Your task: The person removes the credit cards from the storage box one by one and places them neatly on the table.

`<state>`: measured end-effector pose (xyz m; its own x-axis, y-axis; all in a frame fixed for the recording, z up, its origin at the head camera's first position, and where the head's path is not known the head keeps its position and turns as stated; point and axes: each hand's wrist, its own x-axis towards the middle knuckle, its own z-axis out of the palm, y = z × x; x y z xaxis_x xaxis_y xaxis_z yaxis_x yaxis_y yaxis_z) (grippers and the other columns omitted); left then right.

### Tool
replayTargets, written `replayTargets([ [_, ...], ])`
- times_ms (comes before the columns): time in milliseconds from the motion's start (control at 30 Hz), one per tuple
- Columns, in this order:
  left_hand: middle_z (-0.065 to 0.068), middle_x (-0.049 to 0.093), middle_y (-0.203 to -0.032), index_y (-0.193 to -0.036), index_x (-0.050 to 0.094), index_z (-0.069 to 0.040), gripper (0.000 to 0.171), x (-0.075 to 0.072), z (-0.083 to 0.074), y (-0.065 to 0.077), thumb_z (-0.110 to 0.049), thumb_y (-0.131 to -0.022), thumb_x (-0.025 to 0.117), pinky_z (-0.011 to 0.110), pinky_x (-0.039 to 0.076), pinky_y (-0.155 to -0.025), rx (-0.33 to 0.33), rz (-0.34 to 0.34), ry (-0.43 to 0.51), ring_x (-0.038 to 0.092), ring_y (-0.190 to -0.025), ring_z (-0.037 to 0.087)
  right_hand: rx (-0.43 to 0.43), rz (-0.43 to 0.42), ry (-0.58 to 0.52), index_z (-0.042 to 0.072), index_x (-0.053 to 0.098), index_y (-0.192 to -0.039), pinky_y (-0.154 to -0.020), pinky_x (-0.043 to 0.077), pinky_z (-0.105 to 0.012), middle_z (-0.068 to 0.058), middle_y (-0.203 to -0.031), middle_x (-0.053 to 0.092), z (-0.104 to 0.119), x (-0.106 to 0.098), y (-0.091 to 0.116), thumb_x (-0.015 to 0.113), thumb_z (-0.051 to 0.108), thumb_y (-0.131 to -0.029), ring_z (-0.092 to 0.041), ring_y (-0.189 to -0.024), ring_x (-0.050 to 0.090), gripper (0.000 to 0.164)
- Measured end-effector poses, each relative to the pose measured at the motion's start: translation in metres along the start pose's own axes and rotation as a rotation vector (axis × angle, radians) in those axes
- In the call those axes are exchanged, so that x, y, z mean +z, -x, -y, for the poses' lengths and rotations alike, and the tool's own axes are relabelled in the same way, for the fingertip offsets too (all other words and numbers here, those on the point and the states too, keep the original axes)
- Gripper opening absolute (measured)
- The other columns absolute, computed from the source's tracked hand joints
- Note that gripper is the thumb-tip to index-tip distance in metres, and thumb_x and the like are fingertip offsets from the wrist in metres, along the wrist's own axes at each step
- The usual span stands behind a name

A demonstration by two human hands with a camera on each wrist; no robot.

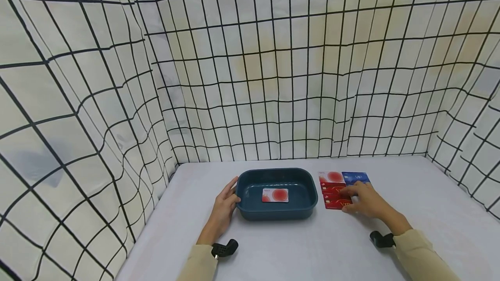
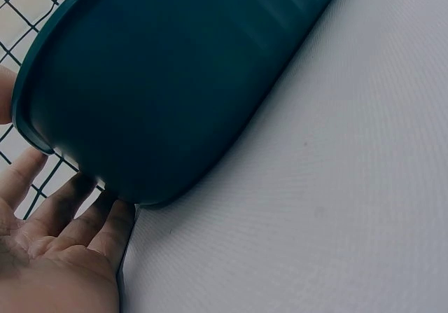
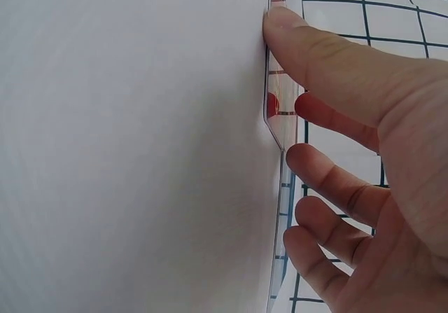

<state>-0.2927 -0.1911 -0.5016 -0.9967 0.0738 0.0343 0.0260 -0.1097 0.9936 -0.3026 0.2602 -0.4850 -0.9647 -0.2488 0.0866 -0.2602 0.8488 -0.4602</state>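
Observation:
A dark teal rectangular container (image 1: 276,215) stands in the middle of the table. Inside it lies a white card with a red circle (image 1: 275,195). My left hand (image 1: 223,210) rests against the container's left end, its fairly straight fingers (image 2: 66,201) touching the outer wall. To the right of the container, my right hand (image 1: 367,203) touches a red VIP card (image 1: 333,201), thumb near its front edge and the other fingers spread and bent. Beside it lie another red VIP card (image 1: 330,187), a white and red card (image 1: 332,177) and a blue VIP card (image 1: 354,177).
White cloth covers the table (image 1: 289,255). Behind and along the sides rises a white curtain with a black grid net (image 1: 273,64). Black wrist mounts (image 1: 225,248) sit on both forearms.

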Motion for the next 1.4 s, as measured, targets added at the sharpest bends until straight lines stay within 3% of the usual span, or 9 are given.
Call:
replayTargets([
  [233,0.016,0.033,-0.166,-0.159,0.037,-0.02,0.071,0.0,0.0,0.0,0.0,-0.092,0.051,0.054,0.023,-0.125,0.001,-0.003,0.002,0.032,-0.154,0.035,0.006,0.005,-0.003,0.01,0.071,-0.125,-0.081,0.057,-0.05,-0.015,-0.116,0.062,0.0,0.0,-0.001,0.088,0.033,-0.076,-0.037,-0.113,0.046,0.057],
  [433,0.017,0.033,-0.166,-0.159,0.037,-0.019,0.072,0.0,-0.001,0.0,0.0,-0.092,0.051,0.054,0.023,-0.125,0.002,-0.004,0.003,0.033,-0.154,0.036,-0.023,-0.021,-0.088,0.007,0.069,-0.127,-0.081,0.06,-0.048,-0.019,-0.122,0.062,0.009,-0.006,-0.001,0.082,0.03,-0.085,-0.041,-0.118,0.05,0.05],
  [700,0.016,0.035,-0.165,-0.159,0.038,-0.019,0.071,-0.002,0.0,0.0,0.001,-0.091,0.052,0.054,0.024,-0.125,0.004,-0.009,0.027,0.035,-0.152,0.034,-0.179,-0.17,-0.186,0.009,0.071,-0.121,-0.075,0.06,-0.035,-0.013,-0.116,0.068,0.039,-0.015,-0.001,0.078,0.022,-0.089,-0.033,-0.11,0.058,0.036],
  [933,0.017,0.034,-0.166,-0.159,0.037,-0.019,0.071,0.0,0.003,0.0,0.0,-0.092,0.051,0.054,0.023,-0.125,0.01,0.002,0.02,0.034,-0.153,0.035,-0.245,-0.229,-0.277,0.012,0.071,-0.118,-0.084,0.062,-0.046,-0.011,-0.116,0.07,0.076,-0.015,0.003,0.075,0.021,-0.092,-0.029,-0.105,0.067,0.028],
  [1200,0.016,0.034,-0.166,-0.159,0.037,-0.02,0.071,0.0,0.002,0.002,0.001,-0.093,0.051,0.055,0.022,-0.126,0.004,-0.007,0.021,0.034,-0.153,0.035,-0.325,-0.174,-0.291,0.013,0.071,-0.118,-0.09,0.057,-0.043,-0.001,-0.112,0.07,0.122,0.005,-0.013,0.077,0.024,-0.091,-0.023,-0.105,0.061,0.03],
  [1400,0.017,0.035,-0.165,-0.159,0.038,-0.018,0.071,0.001,0.001,0.0,0.002,-0.091,0.051,0.054,0.023,-0.125,0.004,-0.007,0.029,0.035,-0.152,0.035,-0.292,-0.079,-0.327,0.01,0.068,-0.124,-0.1,0.054,-0.052,-0.01,-0.12,0.068,0.148,0.026,-0.032,0.078,0.021,-0.089,-0.031,-0.113,0.062,0.037],
])
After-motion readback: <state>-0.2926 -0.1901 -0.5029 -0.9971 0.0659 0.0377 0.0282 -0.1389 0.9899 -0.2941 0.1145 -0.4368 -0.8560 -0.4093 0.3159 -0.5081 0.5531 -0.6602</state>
